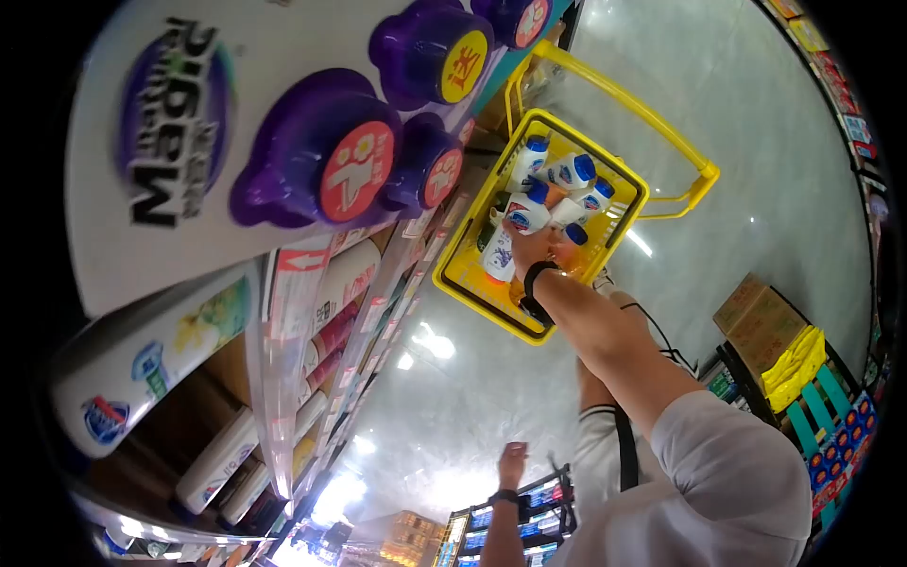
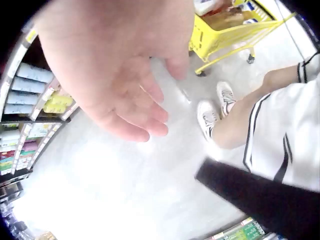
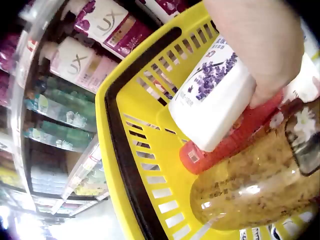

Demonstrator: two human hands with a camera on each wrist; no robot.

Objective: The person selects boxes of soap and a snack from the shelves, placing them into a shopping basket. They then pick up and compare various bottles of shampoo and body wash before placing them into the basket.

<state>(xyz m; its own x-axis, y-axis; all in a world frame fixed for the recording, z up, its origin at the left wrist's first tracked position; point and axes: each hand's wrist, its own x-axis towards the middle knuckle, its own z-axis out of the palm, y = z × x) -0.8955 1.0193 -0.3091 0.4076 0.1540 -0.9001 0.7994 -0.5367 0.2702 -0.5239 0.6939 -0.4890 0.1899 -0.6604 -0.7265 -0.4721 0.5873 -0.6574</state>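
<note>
My right hand (image 1: 531, 248) (image 3: 260, 45) reaches into the yellow basket (image 1: 631, 194) (image 3: 120, 165) and grips a white bottle (image 3: 212, 102) printed with purple flowers, tilted, its lower end over a red package (image 3: 197, 157). Under the hand, part of that bottle is hidden. Beside it lies a clear bottle of amber liquid (image 3: 240, 185). Several white bottles with blue caps, one of them (image 1: 572, 172) near the back, crowd the basket in the head view. Low at my side hangs my left hand (image 1: 513, 463) (image 2: 117, 80), fingers loosely bent, holding nothing.
Shelves of bottles (image 1: 156, 354) (image 3: 75, 65) line the left side, under a white sign with purple shapes (image 1: 316, 156). The cart's yellow handle (image 1: 652, 113) arches beyond the basket. On the right stands a cardboard box (image 1: 759, 321) beside yellow bags (image 1: 794, 369). My shoes (image 2: 207, 117) are on grey floor.
</note>
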